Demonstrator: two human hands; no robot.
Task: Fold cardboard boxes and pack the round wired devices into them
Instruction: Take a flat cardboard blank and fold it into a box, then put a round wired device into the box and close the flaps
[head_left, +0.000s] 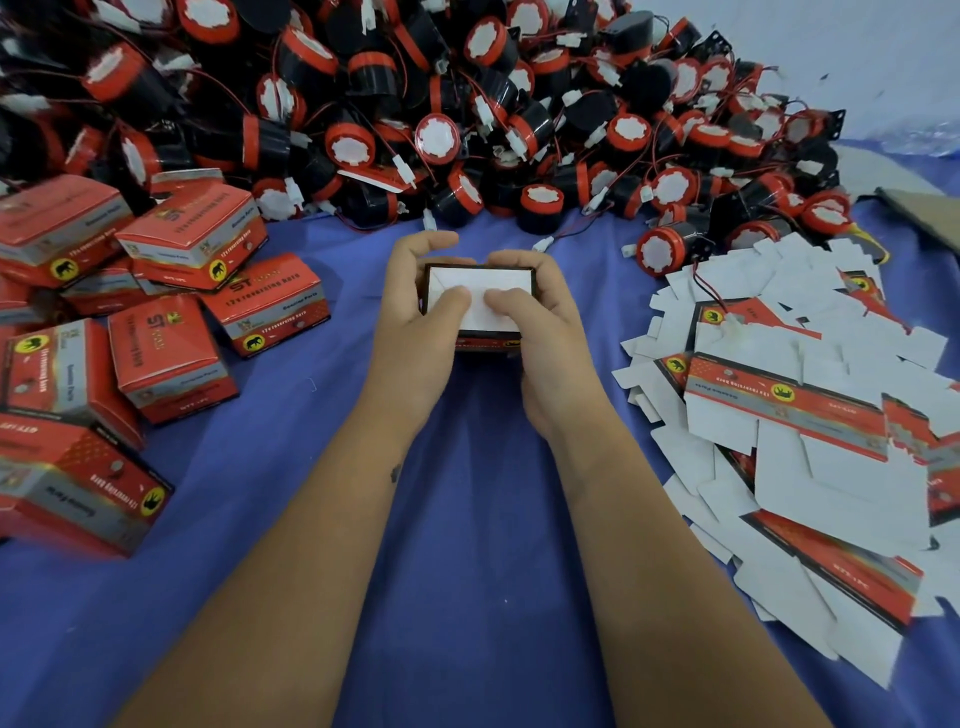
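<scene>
A small cardboard box (480, 287) sits upright in the middle of the blue cloth, its white flaps folded over the end that faces me. My left hand (415, 306) grips its left side, thumb pressing on the white flap. My right hand (540, 312) grips the right side, its thumb on the flap too. Behind the box lies a big heap of round black-and-red wired devices (436, 98). A pile of flat unfolded box blanks (789, 415) lies to the right.
Several folded red boxes (171, 358) are stacked loosely on the left. The blue cloth (467, 519) covers the surface between my arms. A brown cardboard sheet (924, 208) lies at the far right, in front of a white wall.
</scene>
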